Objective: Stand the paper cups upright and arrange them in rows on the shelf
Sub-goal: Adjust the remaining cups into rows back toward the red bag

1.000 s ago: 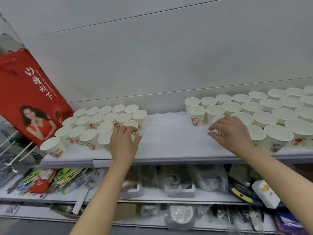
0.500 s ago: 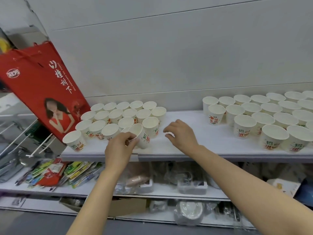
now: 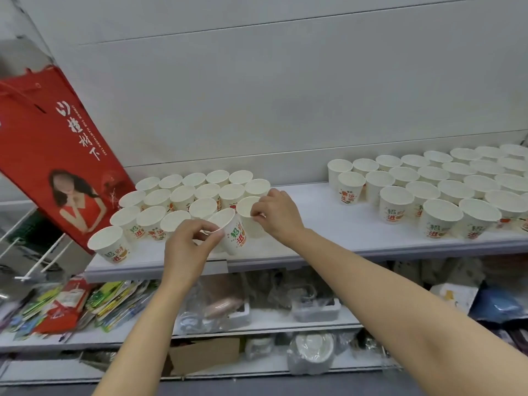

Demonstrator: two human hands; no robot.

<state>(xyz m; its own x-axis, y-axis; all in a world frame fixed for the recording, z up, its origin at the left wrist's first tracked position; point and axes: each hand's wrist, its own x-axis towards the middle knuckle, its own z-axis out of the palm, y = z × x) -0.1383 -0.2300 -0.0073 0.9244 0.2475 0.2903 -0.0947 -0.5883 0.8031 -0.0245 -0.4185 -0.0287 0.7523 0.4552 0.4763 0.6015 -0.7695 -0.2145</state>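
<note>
Left hand (image 3: 191,242) pinches rim of tilted cup (image 3: 232,230), print "招财进", at shelf (image 3: 314,247) front edge. Right hand (image 3: 275,213) pinches rim of upright cup (image 3: 249,208) behind. Red bag (image 3: 54,155) reads "UNDER THE HAWTHORN TREE".

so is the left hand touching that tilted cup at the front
Touching. The head view shows the left hand pinching the rim of the tilted cup between thumb and fingers.

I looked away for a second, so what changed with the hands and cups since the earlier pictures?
The right hand left the right cup group, crossed to the left cup group and now pinches an upright cup by its rim. The left hand has tilted the front cup it holds. The red bag stays put.
</note>
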